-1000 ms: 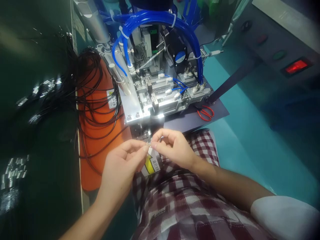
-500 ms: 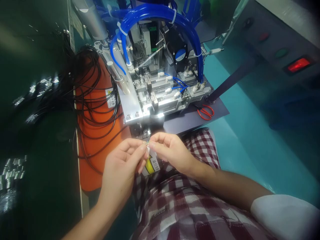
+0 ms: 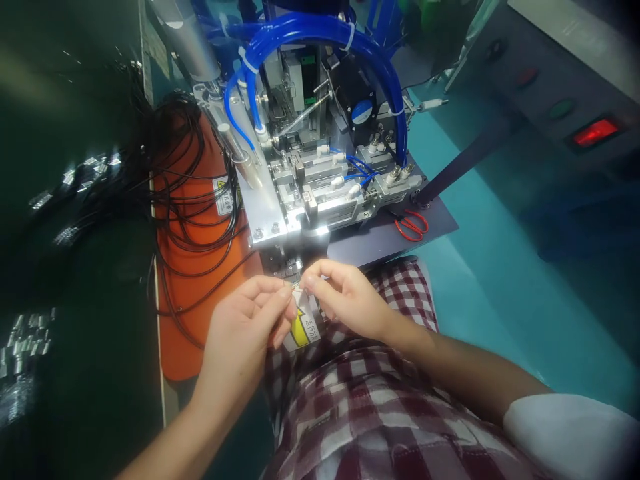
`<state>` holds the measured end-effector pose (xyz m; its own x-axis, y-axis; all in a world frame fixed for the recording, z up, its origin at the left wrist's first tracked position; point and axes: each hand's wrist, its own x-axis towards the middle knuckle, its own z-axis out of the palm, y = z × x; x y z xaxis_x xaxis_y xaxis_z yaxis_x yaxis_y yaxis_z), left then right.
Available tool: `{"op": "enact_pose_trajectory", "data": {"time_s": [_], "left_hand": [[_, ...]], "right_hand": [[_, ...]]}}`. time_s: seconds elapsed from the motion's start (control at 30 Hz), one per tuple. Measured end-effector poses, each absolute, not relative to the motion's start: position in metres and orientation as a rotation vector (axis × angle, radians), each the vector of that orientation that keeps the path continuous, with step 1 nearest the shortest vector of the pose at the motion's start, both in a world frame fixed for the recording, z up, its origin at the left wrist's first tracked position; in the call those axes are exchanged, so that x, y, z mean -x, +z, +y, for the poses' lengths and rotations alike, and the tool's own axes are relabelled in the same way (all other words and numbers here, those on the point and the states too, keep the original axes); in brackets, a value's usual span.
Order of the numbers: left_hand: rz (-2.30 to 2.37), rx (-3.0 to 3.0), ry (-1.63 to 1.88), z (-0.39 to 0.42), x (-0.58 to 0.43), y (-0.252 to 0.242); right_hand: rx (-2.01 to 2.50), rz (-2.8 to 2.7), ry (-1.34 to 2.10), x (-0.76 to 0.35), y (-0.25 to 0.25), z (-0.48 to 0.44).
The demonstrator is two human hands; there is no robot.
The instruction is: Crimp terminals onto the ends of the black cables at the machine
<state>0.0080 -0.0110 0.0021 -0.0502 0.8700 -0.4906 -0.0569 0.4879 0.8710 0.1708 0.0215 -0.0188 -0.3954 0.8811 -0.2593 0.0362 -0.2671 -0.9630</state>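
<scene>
My left hand is closed in a pinch, thumb against forefinger, on something tiny and thin, perhaps fine wire ends. What it is exactly I cannot make out. Just to the right, my right hand has its thumb and forefinger pressed together close to the left fingertips. Whether anything sits between them is too small to tell. Both hands are in front of the metal machine, above a white label with a yellow arrow. The small dark metal block of the machine lies just beyond the fingertips.
Black cables lie in loops over an orange board at left. Thick blue air tubes arch over the machine. Red-handled scissors rest on its dark base plate. A control box with a lit red switch stands at right.
My right fingertips have drawn slightly away from the left ones and curled a little more. My left hand has stayed almost in place, still pinching.
</scene>
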Motion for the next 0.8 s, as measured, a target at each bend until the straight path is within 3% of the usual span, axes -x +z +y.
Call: {"op": "enact_pose_trajectory", "data": {"time_s": [0.13, 0.37, 0.6, 0.8], "left_hand": [[1.425, -0.77, 0.859, -0.011, -0.007, 0.004], [1.429, -0.846, 0.772, -0.009, -0.004, 0.004], [1.509, -1.087, 0.806, -0.006, -0.002, 0.003], [1.559, -2.013, 0.941, 0.008, 0.005, -0.01]], "right_hand": [[1.167, -1.778, 1.392, -0.177, -0.009, 0.03], [0.941, -2.08, 1.24, -0.182, -0.007, 0.042], [0.922, -1.74, 1.467, -0.181, -0.029, 0.044], [0.986, -1.545, 1.558, -0.171, -0.046, 0.057]]}}
